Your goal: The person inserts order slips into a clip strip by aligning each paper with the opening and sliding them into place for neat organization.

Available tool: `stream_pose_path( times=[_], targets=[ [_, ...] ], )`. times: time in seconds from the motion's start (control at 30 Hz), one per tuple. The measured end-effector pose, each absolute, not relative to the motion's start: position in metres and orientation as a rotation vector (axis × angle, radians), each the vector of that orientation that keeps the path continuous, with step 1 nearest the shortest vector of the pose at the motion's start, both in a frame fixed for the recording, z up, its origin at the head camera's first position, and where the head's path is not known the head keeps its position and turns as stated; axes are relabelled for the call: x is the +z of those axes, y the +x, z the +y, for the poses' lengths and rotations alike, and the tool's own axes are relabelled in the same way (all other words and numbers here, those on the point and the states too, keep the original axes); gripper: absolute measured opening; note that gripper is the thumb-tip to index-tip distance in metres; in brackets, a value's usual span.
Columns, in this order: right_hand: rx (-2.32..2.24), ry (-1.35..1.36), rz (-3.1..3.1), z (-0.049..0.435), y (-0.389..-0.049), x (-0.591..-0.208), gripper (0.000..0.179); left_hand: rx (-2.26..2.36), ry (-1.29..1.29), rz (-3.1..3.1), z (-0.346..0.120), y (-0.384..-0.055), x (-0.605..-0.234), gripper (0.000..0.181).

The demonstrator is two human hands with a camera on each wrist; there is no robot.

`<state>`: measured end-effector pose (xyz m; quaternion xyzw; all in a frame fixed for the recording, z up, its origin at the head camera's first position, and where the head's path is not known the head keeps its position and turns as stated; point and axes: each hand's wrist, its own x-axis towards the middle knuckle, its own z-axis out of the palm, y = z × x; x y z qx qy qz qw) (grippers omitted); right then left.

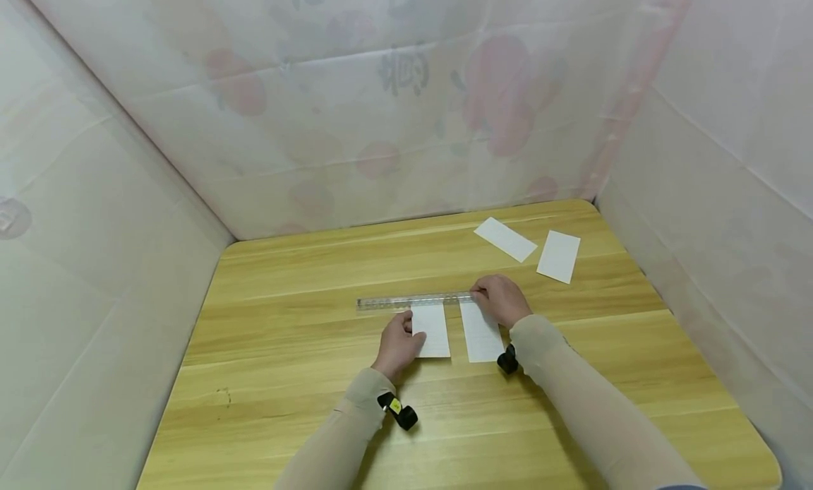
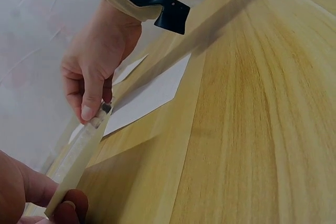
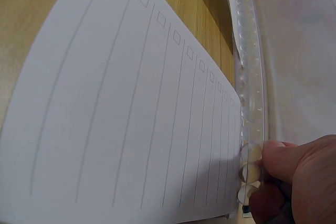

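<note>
1. The left-hand grip (image 1: pixel 399 342) is closed on the side of the left card (image 1: pixel 432 331), thumb on its face; the right-hand grip (image 1: pixel 502 301) pinches the right end of the clear strip (image 1: pixel 389 303). If either loosened, the card or the strip would probably slip out of line.
2. The left card has its top edge at the strip; whether it is caught there, I cannot tell. Pressing it unevenly might bend or crease the sheet, which looks thin, stiff and smooth.
3. The right card (image 1: pixel 480 336) lies just beside it, a gap between them, its top also at the strip. A tug on the strip could skew it, since neither hand appears to pin it down. It is white and oblong, printed with thin lines and a row of small squares.
4. The strip runs across the tops of both cards. Its left end is unheld, so it could swing if pushed. It looks like glossy, see-through plastic, long and narrow, with rounded shapes along it.
5. Farther off on the wood-grained worktop (image 1: pixel 267 349), two loose cards (image 1: pixel 505 239) (image 1: pixel 559 257) lie flat, near each other.
6. Behind hangs pale, creased cloth (image 1: pixel 375 116) with faded pink blotches.
</note>
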<state>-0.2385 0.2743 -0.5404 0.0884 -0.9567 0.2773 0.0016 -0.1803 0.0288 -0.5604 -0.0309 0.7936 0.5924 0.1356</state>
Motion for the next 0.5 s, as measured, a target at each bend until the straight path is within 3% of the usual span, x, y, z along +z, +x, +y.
stream_pose_path(
  times=[0.5],
  targets=[
    [0.862,0.289,-3.004,0.2749,-0.2378,-0.5415,0.011,1.691,-0.104,2.321,0.0341,-0.1796,-0.5611,0.058]
  ],
)
